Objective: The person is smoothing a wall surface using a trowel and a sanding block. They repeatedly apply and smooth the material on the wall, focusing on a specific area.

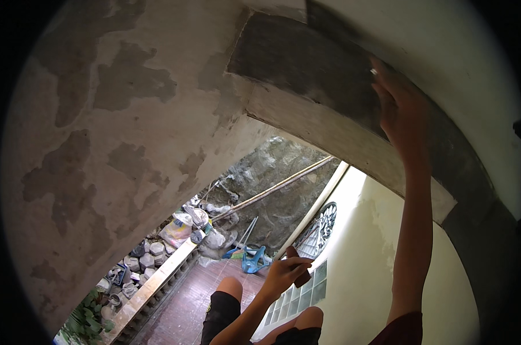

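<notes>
Right hand raised flat against the dark wet patch on the curved underside of the arch, fingers extended and pressed to the surface, gripping nothing visible, likely to smooth or feel the fresh coat. Left hand held low, well below the patch, fingers closed round a small dark tool, perhaps a trowel or scraper, kept ready. Below the patch: blotchy plastered wall, rubble pile, blue plastic stool, red tiled floor, knees in dark shorts.
</notes>
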`<state>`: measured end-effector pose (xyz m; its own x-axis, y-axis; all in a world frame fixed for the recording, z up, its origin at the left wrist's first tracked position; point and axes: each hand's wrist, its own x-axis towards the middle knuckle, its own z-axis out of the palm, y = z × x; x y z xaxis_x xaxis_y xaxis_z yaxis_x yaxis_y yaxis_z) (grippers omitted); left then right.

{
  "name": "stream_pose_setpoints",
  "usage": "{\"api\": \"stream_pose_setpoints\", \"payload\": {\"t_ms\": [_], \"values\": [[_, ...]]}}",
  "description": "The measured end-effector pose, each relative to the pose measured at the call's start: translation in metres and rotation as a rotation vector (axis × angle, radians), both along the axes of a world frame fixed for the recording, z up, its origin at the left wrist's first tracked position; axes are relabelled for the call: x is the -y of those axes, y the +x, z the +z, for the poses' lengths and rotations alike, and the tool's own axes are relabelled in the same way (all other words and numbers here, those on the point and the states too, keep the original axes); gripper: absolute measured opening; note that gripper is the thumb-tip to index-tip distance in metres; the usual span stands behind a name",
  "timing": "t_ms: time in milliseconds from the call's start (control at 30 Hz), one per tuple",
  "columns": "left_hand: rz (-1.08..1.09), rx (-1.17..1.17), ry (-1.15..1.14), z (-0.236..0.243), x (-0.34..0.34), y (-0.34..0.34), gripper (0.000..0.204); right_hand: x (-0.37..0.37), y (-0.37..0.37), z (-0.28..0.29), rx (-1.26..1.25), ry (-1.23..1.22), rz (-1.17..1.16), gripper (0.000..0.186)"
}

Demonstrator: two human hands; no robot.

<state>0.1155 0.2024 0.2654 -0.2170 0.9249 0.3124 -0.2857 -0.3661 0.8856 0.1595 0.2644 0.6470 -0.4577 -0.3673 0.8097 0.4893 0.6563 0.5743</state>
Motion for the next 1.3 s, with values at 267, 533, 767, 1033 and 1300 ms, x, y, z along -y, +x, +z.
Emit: {"api": "stream_pose_setpoints", "payload": {"t_ms": [267,533,767,1033,1300], "values": [[0.028,0.062,0.035,-0.006,0.001,-0.007,0.021,-0.01,0.015,-0.001,-0.004,0.041,0.007,0.047],[0.049,-0.008,0.048,-0.018,-0.004,0.007,0.021,-0.008,0.014,-0.004,0.021,0.015,-0.009,0.042],[0.055,0.176,0.054,0.04,0.006,-0.014,0.021,-0.014,0.01,-0.004,0.022,0.075,0.071,0.044],[0.795,-0.257,0.842,0.261,-0.015,-0.143,0.027,-0.012,0.016,0.0,0.07,0.078,0.022,0.046],[1.198,-0.448,0.772,0.371,-0.026,-0.192,0.033,-0.018,0.014,0.003,0.061,0.054,0.07,0.047]]}}
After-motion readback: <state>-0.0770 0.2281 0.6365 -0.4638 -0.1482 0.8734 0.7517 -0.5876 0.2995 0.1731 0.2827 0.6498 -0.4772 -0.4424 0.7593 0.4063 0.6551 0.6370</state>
